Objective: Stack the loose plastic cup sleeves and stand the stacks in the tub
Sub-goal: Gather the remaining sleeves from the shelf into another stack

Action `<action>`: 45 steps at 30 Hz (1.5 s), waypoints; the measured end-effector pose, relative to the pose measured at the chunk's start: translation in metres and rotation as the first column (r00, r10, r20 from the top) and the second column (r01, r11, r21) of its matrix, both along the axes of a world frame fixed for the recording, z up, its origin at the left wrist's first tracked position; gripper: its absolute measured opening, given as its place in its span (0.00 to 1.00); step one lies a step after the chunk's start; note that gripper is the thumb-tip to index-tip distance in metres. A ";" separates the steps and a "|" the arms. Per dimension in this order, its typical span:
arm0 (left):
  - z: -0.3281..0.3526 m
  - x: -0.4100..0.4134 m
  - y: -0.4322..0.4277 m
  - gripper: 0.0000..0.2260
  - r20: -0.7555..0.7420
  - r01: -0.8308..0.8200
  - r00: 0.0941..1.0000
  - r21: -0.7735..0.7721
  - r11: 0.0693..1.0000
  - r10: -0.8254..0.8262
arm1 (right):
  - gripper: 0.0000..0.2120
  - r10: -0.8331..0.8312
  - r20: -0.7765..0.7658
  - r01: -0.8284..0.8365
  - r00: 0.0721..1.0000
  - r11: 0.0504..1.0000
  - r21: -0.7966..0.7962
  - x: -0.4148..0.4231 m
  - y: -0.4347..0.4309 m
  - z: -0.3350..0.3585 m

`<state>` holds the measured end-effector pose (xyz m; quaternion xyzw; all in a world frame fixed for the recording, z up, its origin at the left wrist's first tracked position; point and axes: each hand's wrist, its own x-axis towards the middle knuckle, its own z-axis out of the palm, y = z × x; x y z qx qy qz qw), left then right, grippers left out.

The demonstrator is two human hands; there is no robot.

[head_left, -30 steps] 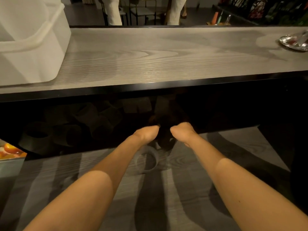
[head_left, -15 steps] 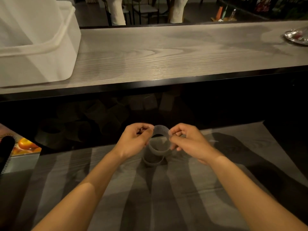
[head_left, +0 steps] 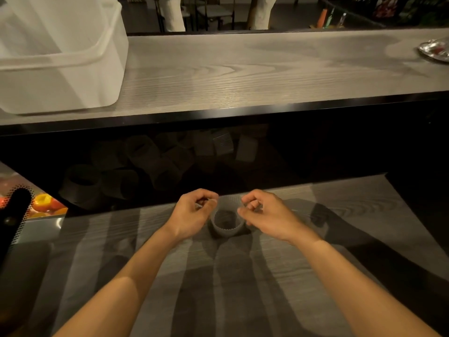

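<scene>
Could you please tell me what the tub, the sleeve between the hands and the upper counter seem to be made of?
The tub looks like milky, translucent plastic, smooth: light passes through its walls. The sleeve seems thin, frosted, ribbed plastic; its wall is partly see-through. The counter is probably matt grey wood or laminate, judging by its grain.

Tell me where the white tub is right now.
In the head view the tub sits at the far left of the upper wooden counter, above the loose sleeves heaped in the shadow beneath, with the metal dish at the right end.
</scene>
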<state>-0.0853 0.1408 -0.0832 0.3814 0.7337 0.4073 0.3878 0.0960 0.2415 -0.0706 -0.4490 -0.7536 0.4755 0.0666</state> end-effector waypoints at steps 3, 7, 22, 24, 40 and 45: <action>0.004 0.000 0.008 0.06 0.002 -0.086 0.996 -0.017 0.996 0.086 | 0.12 -0.054 0.016 0.053 0.998 0.997 0.059 0.001 0.006 0.002; 0.003 -0.001 0.035 0.08 0.140 -0.178 0.971 -0.121 0.977 0.194 | 0.13 -0.067 0.074 0.052 0.995 0.982 0.180 -0.008 0.023 0.004; 0.007 0.025 0.130 0.13 0.732 -0.421 0.503 -0.256 0.870 0.459 | 0.34 0.050 0.383 -0.182 0.922 0.930 0.318 -0.057 0.109 0.017; 0.009 0.022 0.133 0.09 0.762 -0.427 0.469 -0.247 0.870 0.447 | 0.31 0.029 0.330 -0.127 0.943 0.952 0.279 -0.057 0.109 0.010; 0.023 -0.007 0.047 0.06 0.440 -0.138 0.886 -0.056 0.989 0.148 | 0.07 -0.121 -0.152 0.115 0.981 0.992 -0.048 -0.005 0.037 0.019; 0.018 -0.004 0.025 0.09 0.367 -0.003 0.930 -0.021 1.000 0.010 | 0.09 -0.041 -0.096 0.043 0.995 0.999 0.019 0.005 0.019 0.012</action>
